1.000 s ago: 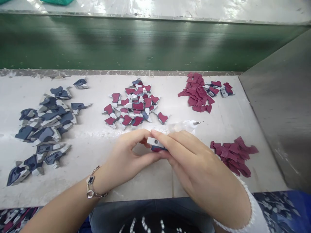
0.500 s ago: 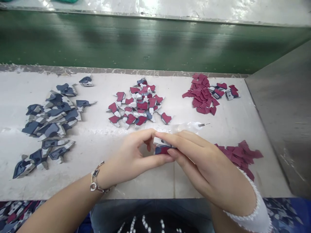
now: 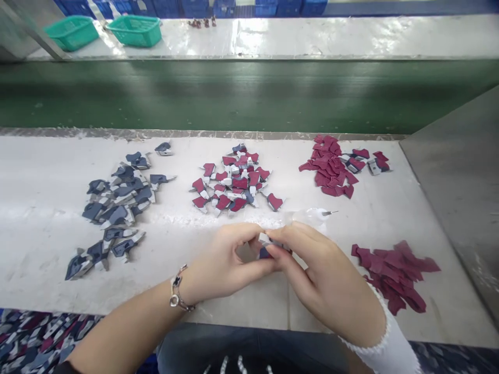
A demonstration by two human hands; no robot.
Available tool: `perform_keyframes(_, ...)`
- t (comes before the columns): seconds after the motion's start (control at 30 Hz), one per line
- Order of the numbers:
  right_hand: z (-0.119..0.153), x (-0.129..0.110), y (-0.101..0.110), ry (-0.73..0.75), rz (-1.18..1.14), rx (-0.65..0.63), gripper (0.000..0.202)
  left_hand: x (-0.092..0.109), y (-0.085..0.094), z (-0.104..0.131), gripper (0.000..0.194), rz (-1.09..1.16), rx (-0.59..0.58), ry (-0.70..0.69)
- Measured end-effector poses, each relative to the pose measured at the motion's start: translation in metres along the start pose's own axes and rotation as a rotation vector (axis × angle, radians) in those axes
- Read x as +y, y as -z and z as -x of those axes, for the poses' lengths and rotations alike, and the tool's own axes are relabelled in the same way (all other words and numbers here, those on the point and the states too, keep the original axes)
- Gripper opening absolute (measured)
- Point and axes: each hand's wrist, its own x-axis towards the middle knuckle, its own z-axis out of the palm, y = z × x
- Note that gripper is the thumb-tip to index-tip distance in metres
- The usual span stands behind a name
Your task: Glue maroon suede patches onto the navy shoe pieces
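Note:
Between the fingertips of both hands is a small grey and dark-blue plastic part (image 3: pixel 265 240), mostly hidden by the fingers. My left hand (image 3: pixel 230 262) pinches it from the left, thumb below. From the right, my right hand (image 3: pixel 323 265) closes on the same part with thumb and forefinger. Just beyond the hands lies a clear bottle with a thin metal needle tip (image 3: pixel 322 214). A pile of similar parts with maroon faces (image 3: pixel 237 183) is farther off in the middle. Loose maroon pieces (image 3: pixel 395 272) lie to the right of my right hand.
Grey-blue parts without maroon faces (image 3: pixel 117 195) are heaped on the left. Another maroon pile (image 3: pixel 327 166) sits at back right, beside a few finished-looking parts (image 3: pixel 360 160). A metal side panel (image 3: pixel 460 192) bounds the right. Green baskets (image 3: pixel 134 30) stand on the far ledge.
The view has tilted up and shifted, so the far ledge and green baskets now show. Both hands still hold the part, which is now turned and more covered by the fingers.

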Motion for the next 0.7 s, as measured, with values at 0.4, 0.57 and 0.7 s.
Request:
perform_keyframes(0.4, 0.031, 0.035, 0.052, -0.357, -0.025, 0.352, 0.039, -0.01, 0.067, -0.038, 0.038, -0.537, 0.36, 0.277)
perform_keyframes(0.57, 0.022, 0.076, 0.039, -0.273, -0.004, 0.352, 0.06, -0.024, 0.133, -0.066, 0.036, -0.759, 0.613, 0.449)
perform_keyframes(0.7, 0.011, 0.085, 0.026, -0.15, -0.086, 0.261, 0.026, -0.036, 0.154, -0.08, 0.037, -0.751, 0.576, 0.536)
